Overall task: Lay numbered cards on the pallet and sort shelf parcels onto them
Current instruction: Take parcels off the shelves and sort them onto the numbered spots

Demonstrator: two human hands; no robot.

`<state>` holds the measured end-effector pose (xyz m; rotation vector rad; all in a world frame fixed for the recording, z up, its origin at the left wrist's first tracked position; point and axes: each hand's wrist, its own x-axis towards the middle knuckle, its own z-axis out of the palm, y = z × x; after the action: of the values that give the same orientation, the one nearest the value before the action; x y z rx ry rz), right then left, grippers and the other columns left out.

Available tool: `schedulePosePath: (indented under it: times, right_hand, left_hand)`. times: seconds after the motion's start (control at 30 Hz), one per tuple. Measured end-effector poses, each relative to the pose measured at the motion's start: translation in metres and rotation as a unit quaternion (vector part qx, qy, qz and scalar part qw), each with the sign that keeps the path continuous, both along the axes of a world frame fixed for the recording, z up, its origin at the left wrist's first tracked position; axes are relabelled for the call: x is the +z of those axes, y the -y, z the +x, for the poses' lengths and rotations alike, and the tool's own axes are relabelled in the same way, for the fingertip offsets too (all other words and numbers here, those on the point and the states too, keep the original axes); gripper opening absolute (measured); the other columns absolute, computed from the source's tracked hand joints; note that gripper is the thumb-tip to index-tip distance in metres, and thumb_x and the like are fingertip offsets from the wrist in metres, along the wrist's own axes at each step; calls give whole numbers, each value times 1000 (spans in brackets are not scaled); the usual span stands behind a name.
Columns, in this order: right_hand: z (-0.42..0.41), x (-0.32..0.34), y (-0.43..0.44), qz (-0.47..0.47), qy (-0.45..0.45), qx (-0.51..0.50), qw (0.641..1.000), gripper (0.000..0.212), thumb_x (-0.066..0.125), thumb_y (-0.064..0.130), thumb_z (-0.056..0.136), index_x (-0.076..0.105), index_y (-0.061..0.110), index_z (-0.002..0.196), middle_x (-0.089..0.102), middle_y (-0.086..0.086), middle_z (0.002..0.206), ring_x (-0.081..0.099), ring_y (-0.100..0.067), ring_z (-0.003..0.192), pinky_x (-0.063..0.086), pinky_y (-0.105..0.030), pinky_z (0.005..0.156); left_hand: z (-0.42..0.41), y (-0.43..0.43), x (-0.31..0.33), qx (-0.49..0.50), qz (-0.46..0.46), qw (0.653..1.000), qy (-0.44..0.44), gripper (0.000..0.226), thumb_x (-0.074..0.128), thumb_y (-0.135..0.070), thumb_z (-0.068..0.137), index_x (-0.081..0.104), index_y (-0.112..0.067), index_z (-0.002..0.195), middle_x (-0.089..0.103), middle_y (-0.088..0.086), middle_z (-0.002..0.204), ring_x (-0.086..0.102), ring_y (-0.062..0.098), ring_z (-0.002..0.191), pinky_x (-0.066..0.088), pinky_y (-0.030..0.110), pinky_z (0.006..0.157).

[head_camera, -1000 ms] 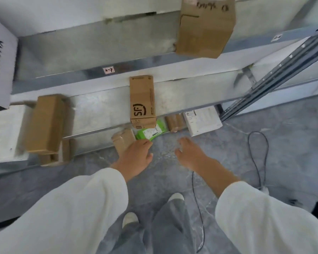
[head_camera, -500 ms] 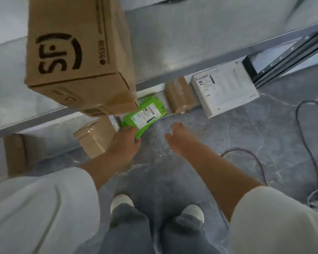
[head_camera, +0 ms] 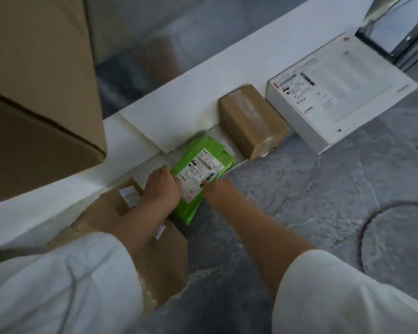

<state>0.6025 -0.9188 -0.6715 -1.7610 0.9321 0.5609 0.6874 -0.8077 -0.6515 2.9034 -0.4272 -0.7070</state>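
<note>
A green plastic parcel with a white shipping label lies on the bottom shelf at floor level, its near end sticking out over the floor. My left hand grips its left edge, fingers curled onto the label. My right hand holds its right edge; it is blurred, so its fingers are hard to make out. A small taped brown box stands just right of the green parcel, and a flat white box with a label lies further right. A brown carton sits under my left forearm.
A large brown carton on the shelf above juts out at the upper left. The white shelf edge runs diagonally. Grey marbled floor spreads to the right, with a dark cable loop lying on it.
The camera has dropped much closer to the bottom shelf. My right hand has reached forward to the green parcel's right edge. The parcel has come partly out over the floor.
</note>
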Motion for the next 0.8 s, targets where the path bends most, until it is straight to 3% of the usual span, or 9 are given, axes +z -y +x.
schedulePosePath:
  times: [0.13, 0.27, 0.4, 0.5, 0.67, 0.8]
  right_hand:
    - [9, -13, -9, 113, 30, -174, 978, 39, 49, 25, 99, 57, -2, 125, 62, -18, 123, 60, -30, 111, 44, -27, 80]
    - [-8, -5, -14, 126, 24, -277, 952, 34, 58, 17, 94, 52, 5, 124, 64, -12, 119, 61, -24, 101, 46, -29, 78]
    - [-37, 37, -2, 150, 13, -288, 946, 33, 61, 16, 93, 54, 4, 123, 63, -13, 124, 61, -29, 112, 50, -33, 83]
    - [-58, 92, 1, 214, -16, -267, 939, 27, 61, 13, 93, 58, 2, 117, 62, -16, 126, 61, -30, 115, 50, -37, 95]
    - [-84, 188, 3, 197, -21, -227, 953, 34, 60, 14, 94, 55, 4, 126, 61, -13, 128, 58, -29, 117, 48, -38, 97]
    - [-100, 269, 14, 187, -15, -273, 943, 40, 61, 11, 92, 52, 3, 130, 59, -14, 131, 57, -29, 119, 47, -34, 93]
  left_hand:
    - [-11, 26, -22, 132, 30, 990, -27, 44, 37, -26, 99, 42, 2, 131, 47, 22, 133, 48, 38, 121, 39, 42, 99]
    - [-36, 39, -19, 208, -1, 975, -72, 45, 34, -28, 101, 50, 3, 129, 46, 23, 135, 46, 38, 123, 38, 41, 99]
    - [-58, 15, 20, 234, -75, 966, -83, 42, 35, -23, 102, 64, 7, 108, 64, 25, 112, 60, 36, 100, 49, 39, 85]
    - [-89, -6, 71, 238, -122, 963, -37, 37, 37, -22, 101, 64, 3, 94, 65, 25, 99, 58, 33, 84, 41, 36, 70]
    - [-114, -15, 157, 222, -196, 949, -110, 44, 40, -35, 102, 67, 0, 104, 69, 23, 98, 64, 36, 92, 51, 46, 85]
    - [-115, -2, 234, 212, -227, 943, -122, 36, 50, -29, 99, 69, 2, 103, 70, 23, 98, 65, 33, 93, 52, 42, 85]
